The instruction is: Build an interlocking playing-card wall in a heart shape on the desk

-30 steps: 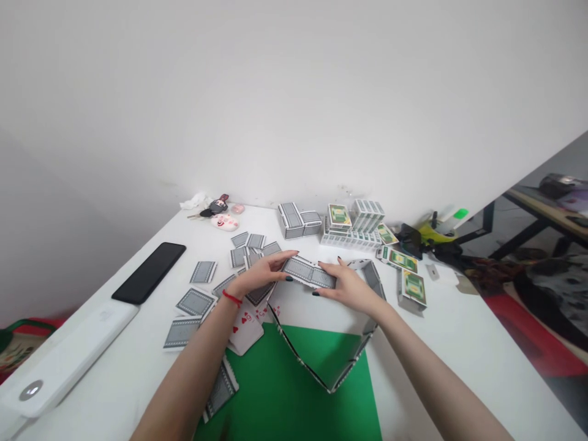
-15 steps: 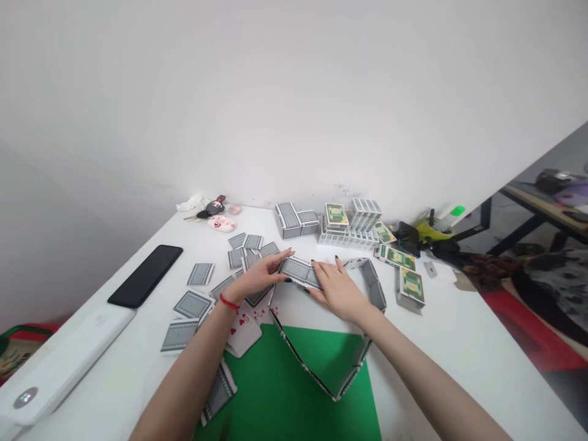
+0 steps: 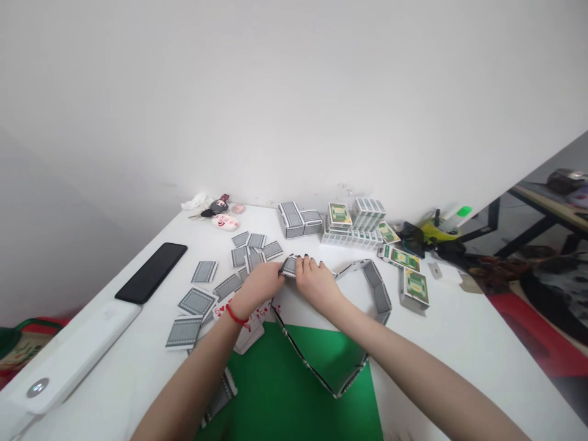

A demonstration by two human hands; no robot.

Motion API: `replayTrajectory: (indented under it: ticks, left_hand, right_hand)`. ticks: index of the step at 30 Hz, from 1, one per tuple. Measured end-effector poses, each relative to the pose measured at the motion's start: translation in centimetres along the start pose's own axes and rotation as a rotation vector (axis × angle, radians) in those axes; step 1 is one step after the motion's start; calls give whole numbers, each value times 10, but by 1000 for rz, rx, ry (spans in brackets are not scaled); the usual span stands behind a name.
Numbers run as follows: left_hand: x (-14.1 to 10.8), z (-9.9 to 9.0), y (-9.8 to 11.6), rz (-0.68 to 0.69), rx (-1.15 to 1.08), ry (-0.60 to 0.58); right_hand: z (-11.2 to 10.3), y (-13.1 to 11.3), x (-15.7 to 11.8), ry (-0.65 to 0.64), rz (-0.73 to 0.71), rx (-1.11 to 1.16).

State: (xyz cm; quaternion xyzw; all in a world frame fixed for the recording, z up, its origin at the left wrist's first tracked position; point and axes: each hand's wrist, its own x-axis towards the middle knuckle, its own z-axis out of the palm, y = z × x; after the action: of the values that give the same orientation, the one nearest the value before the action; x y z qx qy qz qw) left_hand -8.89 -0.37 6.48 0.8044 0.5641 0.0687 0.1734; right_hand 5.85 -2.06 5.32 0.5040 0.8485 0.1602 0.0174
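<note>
My left hand [image 3: 263, 283] grips the left end of a strip of joined playing cards [image 3: 381, 294], fingers curled at its folded corner. Beside it, my right hand [image 3: 316, 283] has its fingers bent over the same strip's upper edge. The strip stands on edge as a many-sided ring, its near part on a green sheet [image 3: 349, 416]. Grey-backed playing cards [image 3: 197, 301] lie scattered left of my hands. Under my left wrist are face-up cards [image 3: 250, 340] with red hearts. My fingertips are partly hidden behind the cards.
Folded card blocks [image 3: 293, 219] and stacked green-and-white card boxes [image 3: 353, 226] stand by the wall. More card boxes [image 3: 414, 288] lie at right. A black phone [image 3: 151, 272], a white device [image 3: 87, 355] and keys [image 3: 206, 213] are at left.
My left hand has turned and closed in on the strip's left end. My right hand has slid left along the strip, close to my left hand. The view has shifted slightly.
</note>
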Motion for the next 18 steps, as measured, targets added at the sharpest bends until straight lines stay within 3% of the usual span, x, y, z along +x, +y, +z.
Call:
replayTrajectory:
  ticks: [4, 11, 18]
  left_hand:
    - [-2, 4, 7, -90, 195, 3]
    - [-3, 5, 10, -47, 225, 0]
    - [-3, -3, 14, -27, 141, 130]
  right_hand:
    - [-12, -3, 6, -63, -27, -34]
    - [-25, 9, 12, -150, -170, -16]
    - [-15, 12, 4, -142, -28, 20]
